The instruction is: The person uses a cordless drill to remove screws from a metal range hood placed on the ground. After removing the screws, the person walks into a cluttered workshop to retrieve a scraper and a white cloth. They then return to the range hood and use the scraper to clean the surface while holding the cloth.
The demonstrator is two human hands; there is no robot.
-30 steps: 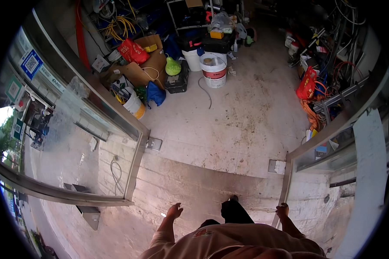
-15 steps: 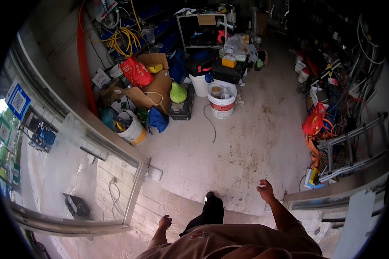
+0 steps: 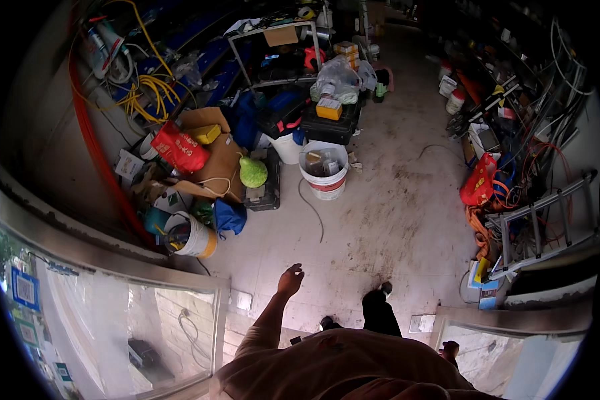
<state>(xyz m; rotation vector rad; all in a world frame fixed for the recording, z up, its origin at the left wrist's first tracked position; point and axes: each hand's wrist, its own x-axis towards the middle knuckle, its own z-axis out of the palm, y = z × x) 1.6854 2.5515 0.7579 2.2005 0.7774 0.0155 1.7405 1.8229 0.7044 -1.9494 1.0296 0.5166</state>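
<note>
My left hand (image 3: 290, 280) swings out ahead of me over the floor, its fingers loosely bent and apart, with nothing in it. Low at the right, beside the glass door panel, hangs my right hand (image 3: 450, 349). Its fingers are curled in, and the dark view hides what they hold, if anything. Neither hand touches anything around it. Nearest ahead of the left hand stand a white bucket (image 3: 202, 240) with tools in it, a blue bag (image 3: 229, 217) and a white paint bucket (image 3: 327, 185) holding small items.
A green gourd (image 3: 253, 173) rests on a black case (image 3: 268, 193) beside a cardboard box (image 3: 219, 170) and a red bag (image 3: 180, 150). At the right, a ladder (image 3: 537, 220) leans near another red bag (image 3: 478, 181) and orange straps (image 3: 477, 230). A thin hose (image 3: 317, 213) lies on the floor.
I have stepped forward through the doorway, and the buckets and boxes appear closer. My left hand has swung forward; my right hand, which showed a small white thing, has dropped back.
</note>
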